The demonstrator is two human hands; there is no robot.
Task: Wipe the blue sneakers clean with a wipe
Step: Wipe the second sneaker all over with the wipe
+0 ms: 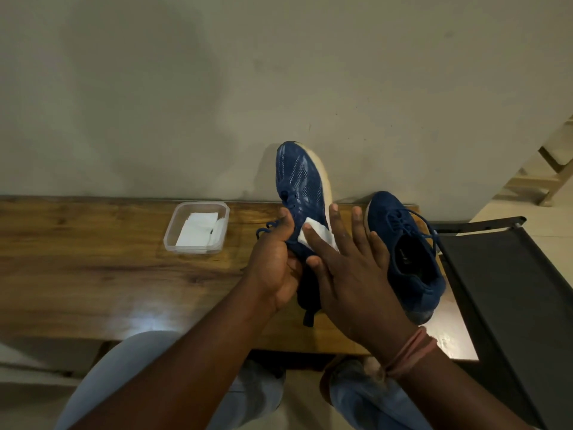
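A glossy wooden bench [93, 274] stands against a plain pale wall [186, 88], black chair [511, 290] beside it.

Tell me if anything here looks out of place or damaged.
Nothing stands out. The left hand grips the raised sneaker, the right hand presses a wipe against it; the second sneaker sits upright on the bench; spare wipes lie in their container.

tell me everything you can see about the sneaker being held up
The held sneaker is dark blue mesh with a pale sole edge and blue laces. It is raised above the wooden table, toe toward the wall. The left hand grips its heel end; the right hand presses a white wipe flat on its side.
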